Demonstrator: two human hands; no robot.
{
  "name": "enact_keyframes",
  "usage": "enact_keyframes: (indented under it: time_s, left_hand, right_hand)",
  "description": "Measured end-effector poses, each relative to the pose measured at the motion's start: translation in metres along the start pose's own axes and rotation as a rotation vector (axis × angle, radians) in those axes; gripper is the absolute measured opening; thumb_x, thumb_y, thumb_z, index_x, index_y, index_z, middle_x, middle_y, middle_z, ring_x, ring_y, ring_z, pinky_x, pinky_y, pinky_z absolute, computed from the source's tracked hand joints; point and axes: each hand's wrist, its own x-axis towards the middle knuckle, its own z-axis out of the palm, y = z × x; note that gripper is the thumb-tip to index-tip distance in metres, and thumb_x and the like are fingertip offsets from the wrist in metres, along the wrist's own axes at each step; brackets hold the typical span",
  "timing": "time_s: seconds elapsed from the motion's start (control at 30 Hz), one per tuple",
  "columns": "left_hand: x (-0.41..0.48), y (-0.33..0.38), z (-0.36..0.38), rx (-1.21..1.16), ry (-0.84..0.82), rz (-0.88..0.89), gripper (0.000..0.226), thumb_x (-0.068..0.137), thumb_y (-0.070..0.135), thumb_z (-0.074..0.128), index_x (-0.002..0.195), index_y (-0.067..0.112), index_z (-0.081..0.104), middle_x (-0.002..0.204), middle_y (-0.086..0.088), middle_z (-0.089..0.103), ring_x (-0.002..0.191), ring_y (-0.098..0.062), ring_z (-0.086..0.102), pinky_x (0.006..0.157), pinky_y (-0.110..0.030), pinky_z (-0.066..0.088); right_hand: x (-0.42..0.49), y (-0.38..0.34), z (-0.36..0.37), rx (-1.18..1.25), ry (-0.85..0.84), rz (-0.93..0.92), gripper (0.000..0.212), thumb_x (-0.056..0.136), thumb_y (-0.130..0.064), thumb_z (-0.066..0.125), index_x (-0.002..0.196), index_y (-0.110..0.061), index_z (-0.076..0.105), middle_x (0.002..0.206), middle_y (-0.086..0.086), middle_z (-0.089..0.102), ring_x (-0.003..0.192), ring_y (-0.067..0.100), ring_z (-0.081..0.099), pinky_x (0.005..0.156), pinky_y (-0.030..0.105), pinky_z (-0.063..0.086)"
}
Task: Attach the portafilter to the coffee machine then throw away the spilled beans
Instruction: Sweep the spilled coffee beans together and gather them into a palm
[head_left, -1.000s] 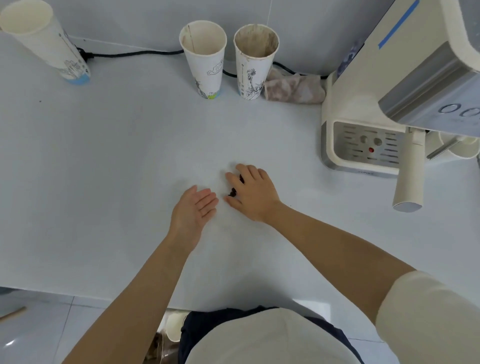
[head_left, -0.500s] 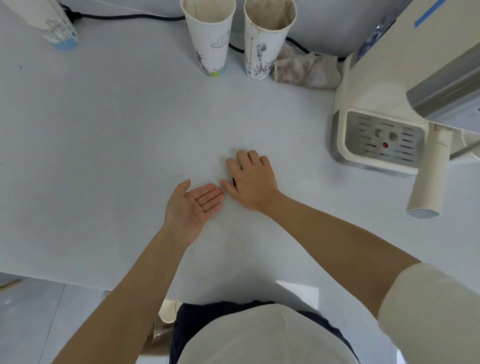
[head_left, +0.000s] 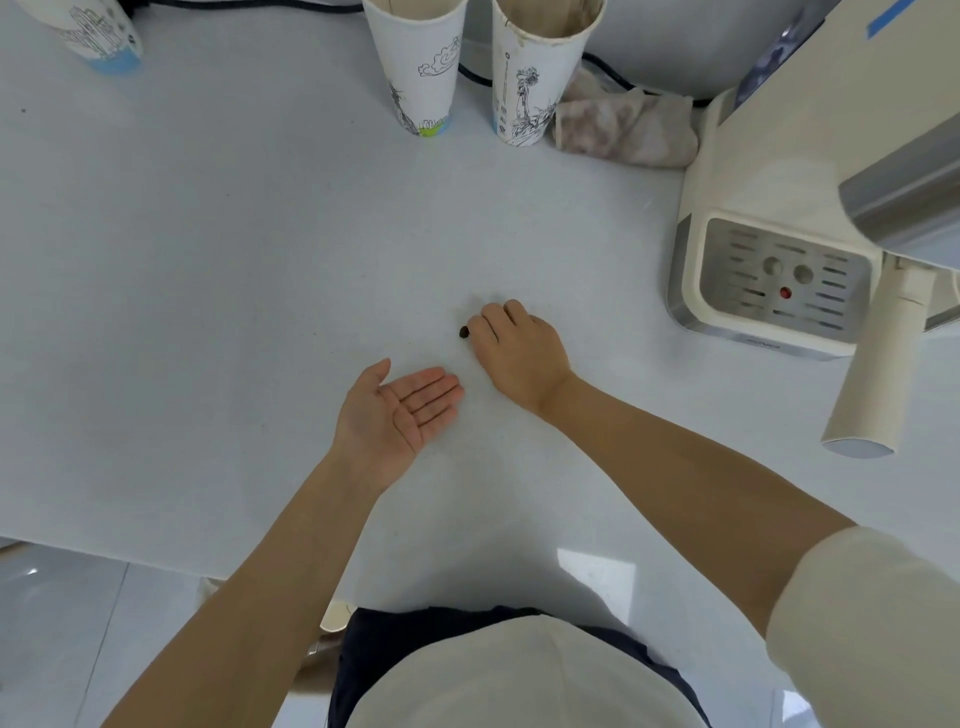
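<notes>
My right hand (head_left: 522, 353) rests palm down on the white table (head_left: 234, 260), fingers curled under. One dark coffee bean (head_left: 464, 331) shows at its fingertips; anything else inside the curl is hidden. My left hand (head_left: 400, 410) lies just beside it, palm up, fingers apart, holding nothing. The cream coffee machine (head_left: 769, 171) stands at the right, with its metal drip tray (head_left: 784, 280) facing me. The cream portafilter handle (head_left: 878, 374) sticks out from under the machine's head.
Two used paper cups (head_left: 421, 67) (head_left: 535, 73) stand at the back, with a crumpled stained cloth (head_left: 628, 130) and a black cable (head_left: 613, 67) beside them. A third cup (head_left: 104, 36) is at the far left. The table's near edge (head_left: 104, 553) borders tiled floor.
My left hand has turned palm up and opened beside the right hand. My right hand's fingers have curled in, and one bean now shows at the fingertips. The view has tilted down.
</notes>
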Motion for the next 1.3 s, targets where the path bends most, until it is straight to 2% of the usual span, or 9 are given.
enact_keyframes:
  time_s: [0.07,0.17,0.47,0.63,0.73,0.8,0.97,1.13,1.3]
  left_hand:
    - [0.0,0.0,0.002,-0.007,0.002,-0.008,0.053,0.095,0.036,0.026,0.099,-0.007,0.057,0.102,-0.021,0.062,0.096,-0.03,0.06,0.079,-0.04,0.048]
    - [-0.001,0.0,0.004,-0.018,0.008,-0.018,0.053,0.095,0.035,0.026,0.099,-0.007,0.057,0.102,-0.022,0.062,0.096,-0.03,0.06,0.078,-0.039,0.048]
    - [0.0,-0.004,0.008,-0.048,0.009,-0.059,0.053,0.095,0.034,0.026,0.1,-0.009,0.057,0.103,-0.023,0.062,0.096,-0.032,0.06,0.079,-0.042,0.047]
    - [0.001,-0.009,0.009,-0.046,0.017,-0.071,0.054,0.095,0.035,0.026,0.098,-0.009,0.057,0.102,-0.024,0.063,0.096,-0.033,0.06,0.079,-0.042,0.048]
    - [0.002,-0.012,0.009,-0.04,0.017,-0.08,0.055,0.096,0.035,0.025,0.1,-0.01,0.056,0.102,-0.024,0.062,0.096,-0.033,0.059,0.084,-0.043,0.046]
    - [0.004,-0.014,0.01,-0.029,0.021,-0.085,0.055,0.096,0.035,0.026,0.099,-0.01,0.057,0.102,-0.023,0.062,0.096,-0.033,0.059,0.085,-0.043,0.045]
    - [0.007,-0.017,0.012,-0.026,0.018,-0.087,0.054,0.095,0.035,0.027,0.097,-0.008,0.058,0.111,-0.022,0.061,0.098,-0.033,0.059,0.087,-0.042,0.044]
    - [0.008,-0.019,0.015,-0.009,-0.023,-0.084,0.055,0.096,0.036,0.025,0.103,-0.009,0.056,0.108,-0.023,0.061,0.108,-0.034,0.053,0.092,-0.041,0.041]
    - [0.006,-0.024,0.026,0.012,-0.141,-0.02,0.045,0.097,0.031,0.027,0.097,0.001,0.062,0.095,-0.016,0.07,0.1,-0.027,0.062,0.089,-0.037,0.049]
  right_hand:
    - [-0.001,-0.001,0.0,-0.005,0.02,0.02,0.027,0.079,0.003,0.051,0.058,-0.009,0.063,0.051,0.003,0.059,0.04,0.017,0.051,0.03,0.017,0.037]
    - [-0.002,0.001,-0.002,0.006,0.008,0.015,0.026,0.064,-0.011,0.081,0.05,-0.01,0.059,0.044,0.001,0.055,0.034,0.015,0.047,0.028,0.016,0.033]
    - [-0.003,0.004,-0.002,0.084,-0.05,-0.024,0.041,0.052,-0.024,0.087,0.038,-0.013,0.05,0.034,-0.002,0.046,0.024,0.01,0.04,0.026,0.012,0.028]
    - [0.0,0.006,-0.003,0.111,-0.038,-0.052,0.042,0.062,-0.027,0.077,0.035,-0.013,0.048,0.029,-0.001,0.043,0.021,0.01,0.038,0.026,0.01,0.026]
    - [0.0,0.005,-0.003,0.117,0.038,-0.023,0.06,0.093,-0.022,0.034,0.035,-0.015,0.048,0.029,-0.005,0.043,0.02,0.009,0.038,0.026,0.011,0.025]
    - [0.0,0.003,-0.004,0.079,0.072,-0.007,0.066,0.096,-0.02,0.022,0.035,-0.015,0.049,0.028,-0.005,0.043,0.02,0.009,0.038,0.027,0.01,0.025]
    - [0.003,0.002,-0.015,0.112,-0.139,0.116,0.042,0.055,-0.011,0.084,0.036,-0.009,0.046,0.026,0.002,0.045,0.018,0.016,0.037,0.027,0.011,0.028]
    - [0.005,0.005,-0.019,0.386,-0.388,0.365,0.031,0.095,-0.017,0.044,0.065,-0.008,0.038,0.059,0.012,0.047,0.056,0.022,0.042,0.053,0.028,0.029]
    - [0.012,-0.022,-0.047,0.585,-0.252,0.264,0.039,0.089,-0.009,0.056,0.056,-0.009,0.035,0.048,0.007,0.038,0.045,0.021,0.037,0.048,0.027,0.027]
